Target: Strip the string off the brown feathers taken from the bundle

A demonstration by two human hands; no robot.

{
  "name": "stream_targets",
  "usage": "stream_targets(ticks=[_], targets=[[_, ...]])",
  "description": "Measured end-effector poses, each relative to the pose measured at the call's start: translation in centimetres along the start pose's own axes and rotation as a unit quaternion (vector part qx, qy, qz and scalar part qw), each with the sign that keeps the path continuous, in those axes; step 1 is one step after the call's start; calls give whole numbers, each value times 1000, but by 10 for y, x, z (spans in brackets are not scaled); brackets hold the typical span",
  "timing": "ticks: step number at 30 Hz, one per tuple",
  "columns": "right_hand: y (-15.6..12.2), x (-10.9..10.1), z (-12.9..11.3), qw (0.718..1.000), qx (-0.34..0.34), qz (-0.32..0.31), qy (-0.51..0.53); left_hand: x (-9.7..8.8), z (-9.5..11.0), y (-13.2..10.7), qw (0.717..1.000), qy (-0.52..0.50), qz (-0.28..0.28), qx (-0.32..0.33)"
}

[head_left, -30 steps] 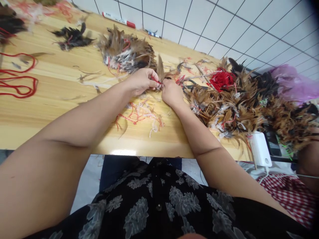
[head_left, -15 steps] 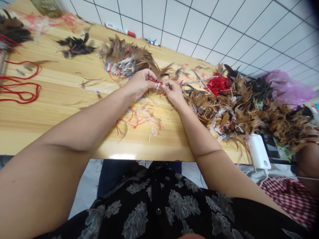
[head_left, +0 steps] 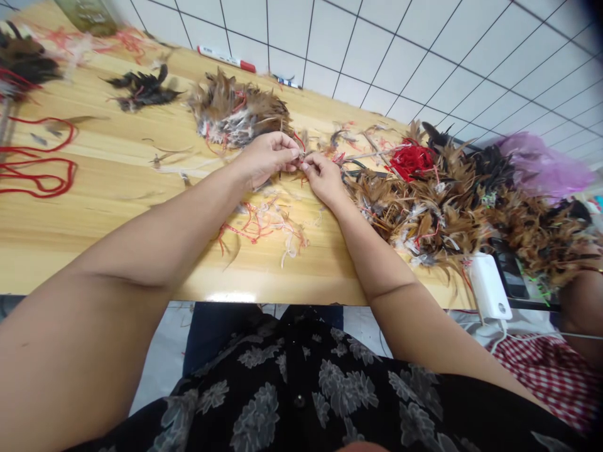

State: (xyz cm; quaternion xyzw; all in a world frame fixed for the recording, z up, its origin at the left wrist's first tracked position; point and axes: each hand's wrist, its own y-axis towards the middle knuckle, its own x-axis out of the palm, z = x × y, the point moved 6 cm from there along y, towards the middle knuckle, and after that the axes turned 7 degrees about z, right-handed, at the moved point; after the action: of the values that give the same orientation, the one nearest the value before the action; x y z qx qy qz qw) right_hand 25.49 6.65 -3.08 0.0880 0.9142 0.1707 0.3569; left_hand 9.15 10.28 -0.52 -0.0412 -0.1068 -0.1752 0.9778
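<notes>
The small tuft of brown feathers (head_left: pixel 302 164) no longer fans upward. It sits pinched between the left hand (head_left: pixel 269 157) and right hand (head_left: pixel 324 177), both clenched on it and its thin red thread (head_left: pixel 297 139) (the binding looks tighter), just above the pale wooden table (head_left: pixel 117 207).

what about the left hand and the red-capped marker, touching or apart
Apart. Head view: a feather bundle and bare table lie between left hand and marker.

Table (head_left: pixel 117 188) pale wood grain; feather pile (head_left: pixel 447 210) brown-black, right; thread (head_left: pixel 298 139) red; bag (head_left: pixel 546 166) purple, far right; shirt (head_left: pixel 306 389) black, grey floral, near.
</notes>
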Motion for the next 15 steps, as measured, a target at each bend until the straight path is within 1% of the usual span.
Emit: stream_targets(ticks=[5, 8, 11, 15], targets=[[-2, -1, -7, 998, -1, -20, -51, -3, 5, -2, 1000, 22, 15, -12], [-3, -3, -12, 998, 0, -25, -50, -4, 4, -1, 999, 11, 17, -32], [-6, -4, -18, 999, -5, -28, -32, -5, -1, 1, 999, 18, 7, -47], [-7, -1, -23, 999, -10, -41, -19, -5, -5, 2, 998, 39, -22, -50]])
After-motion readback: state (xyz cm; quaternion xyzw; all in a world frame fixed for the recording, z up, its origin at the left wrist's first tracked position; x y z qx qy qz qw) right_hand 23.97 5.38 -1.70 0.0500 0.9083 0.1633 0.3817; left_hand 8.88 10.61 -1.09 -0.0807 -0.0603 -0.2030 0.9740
